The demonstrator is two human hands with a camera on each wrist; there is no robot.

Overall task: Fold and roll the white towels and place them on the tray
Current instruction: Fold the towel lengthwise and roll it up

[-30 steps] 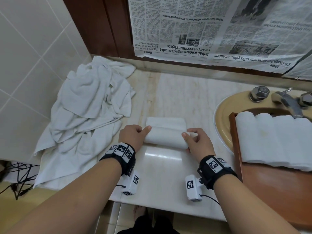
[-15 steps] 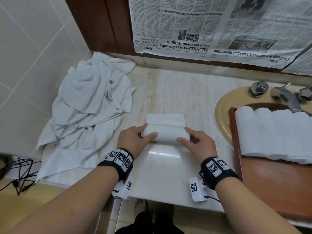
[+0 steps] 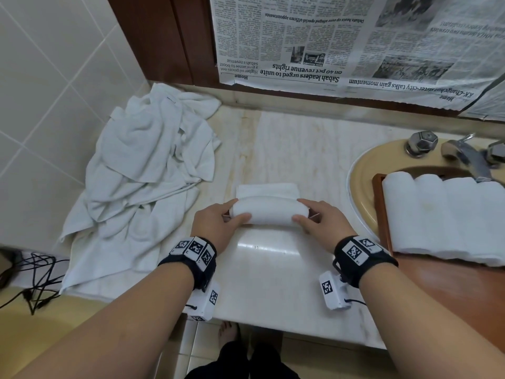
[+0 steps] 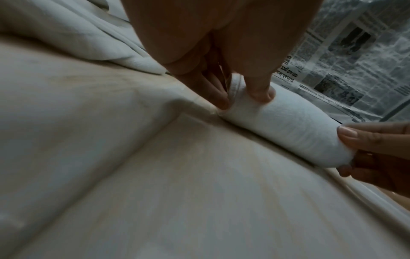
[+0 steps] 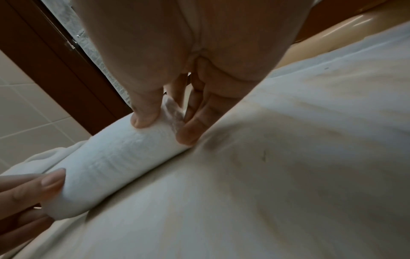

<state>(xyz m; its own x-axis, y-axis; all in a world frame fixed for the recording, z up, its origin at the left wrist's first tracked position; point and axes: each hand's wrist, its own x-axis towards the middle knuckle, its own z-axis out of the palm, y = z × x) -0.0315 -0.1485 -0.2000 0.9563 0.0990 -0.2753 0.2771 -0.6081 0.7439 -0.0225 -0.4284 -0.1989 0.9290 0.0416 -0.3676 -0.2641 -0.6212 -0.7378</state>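
A white towel roll [image 3: 269, 213] lies across the marble counter [image 3: 273, 269], with a short flat strip of the same towel [image 3: 266, 190] still unrolled behind it. My left hand [image 3: 218, 224] grips the roll's left end, thumb on the near side [image 4: 259, 91]. My right hand [image 3: 321, 222] grips the right end the same way [image 5: 146, 119]. The roll [image 4: 286, 128] [image 5: 115, 163] rests on the counter. Several rolled white towels [image 3: 445, 214] lie side by side on the wooden tray [image 3: 437, 296] at the right.
A heap of loose white towels [image 3: 142, 181] covers the counter's left end against the tiled wall. The yellow basin [image 3: 363, 181] with its taps [image 3: 420, 143] sits under the tray. Newspaper [image 3: 341, 42] hangs on the back wall. Cables [image 3: 30, 280] hang at lower left.
The roll has grown thicker and moved away from me, leaving less flat towel behind it. Both hands shifted from pushing at the back to gripping the roll's ends.
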